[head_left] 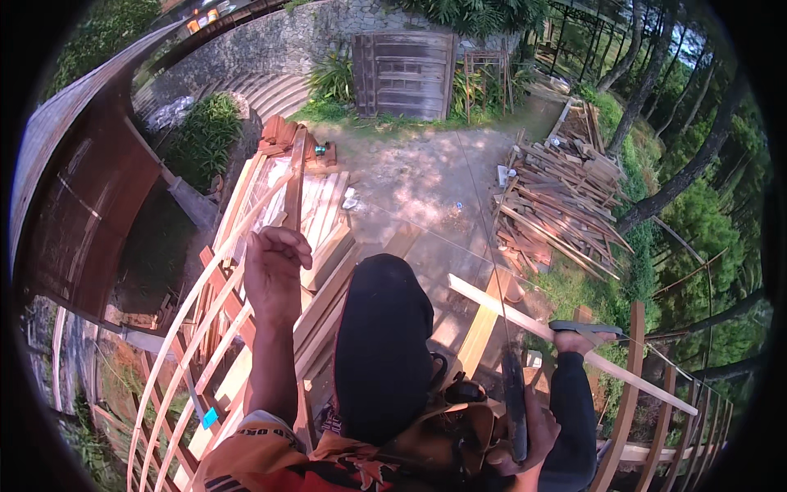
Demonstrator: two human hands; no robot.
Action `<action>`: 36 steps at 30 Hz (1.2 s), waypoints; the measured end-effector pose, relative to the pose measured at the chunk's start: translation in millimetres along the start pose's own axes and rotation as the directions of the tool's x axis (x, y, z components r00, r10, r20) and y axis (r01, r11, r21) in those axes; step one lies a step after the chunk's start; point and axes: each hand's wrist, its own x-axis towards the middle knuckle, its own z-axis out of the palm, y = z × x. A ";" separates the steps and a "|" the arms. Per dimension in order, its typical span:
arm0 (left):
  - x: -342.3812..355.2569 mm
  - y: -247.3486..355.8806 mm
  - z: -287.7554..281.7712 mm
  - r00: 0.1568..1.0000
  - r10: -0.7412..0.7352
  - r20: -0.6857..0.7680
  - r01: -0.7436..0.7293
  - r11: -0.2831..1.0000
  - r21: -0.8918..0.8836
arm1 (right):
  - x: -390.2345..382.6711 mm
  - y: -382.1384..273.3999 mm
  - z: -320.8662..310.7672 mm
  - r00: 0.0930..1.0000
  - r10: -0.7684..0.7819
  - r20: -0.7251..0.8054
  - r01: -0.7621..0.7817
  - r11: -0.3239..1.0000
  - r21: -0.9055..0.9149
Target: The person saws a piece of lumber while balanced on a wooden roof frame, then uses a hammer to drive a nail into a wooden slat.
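My left hand [275, 266] is raised at centre left with loosely curled, slightly parted fingers and nothing visible in it, in front of pale timber slats. My right hand [533, 435], low at the right, grips a long dark bar-like tool [514, 398]; a thin line rises past its top. My black-clad knee [381, 328] fills the lower middle, with a tan pouch [459, 430] beside it. My right sandalled foot [582, 332] rests by a pale batten [516, 316] that slants across the wooden framing.
Stacked planks [328, 271] and curved battens lie on the left beside a rusty roof [90, 221]. A scrap wood pile [557, 205] sits at right before trees. Beyond the concrete ground [410, 180] stand a stone wall [270, 49] and an old wooden gate [402, 74].
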 end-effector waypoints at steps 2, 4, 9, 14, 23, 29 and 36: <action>-36.2 6.4 35.2 0.945 -0.168 0.281 0.209 0.970 -0.123 | -10.9 3.9 7.3 0.974 -0.219 -0.064 0.218 0.976 -0.028; -85.6 56.2 42.0 0.760 -0.330 0.560 0.344 0.935 0.085 | 11.5 -31.2 31.3 0.903 -0.429 -0.029 0.426 0.884 0.190; -152.9 72.1 36.5 0.895 -0.281 0.345 0.254 0.959 0.122 | 49.4 -75.2 39.3 0.621 -0.751 0.222 0.700 0.660 0.273; -185.4 70.4 -19.2 0.909 -0.412 -0.056 0.416 0.900 0.134 | 43.0 -109.2 90.1 0.433 -0.793 0.428 0.750 0.580 0.317; -190.2 47.6 -225.2 0.577 -0.117 -0.808 -0.038 0.985 -0.170 | 44.5 -95.6 102.6 0.683 -0.684 0.256 0.667 0.727 0.162; -178.8 -45.2 -301.4 0.406 -0.425 -0.809 0.008 0.887 -0.463 | 27.5 -75.3 98.1 0.735 -0.553 0.393 0.537 0.828 0.162; -169.0 -116.2 -375.8 0.398 -0.496 -0.772 -0.071 0.822 -0.565 | 20.4 -78.9 92.8 0.726 -0.502 0.470 0.472 0.861 0.191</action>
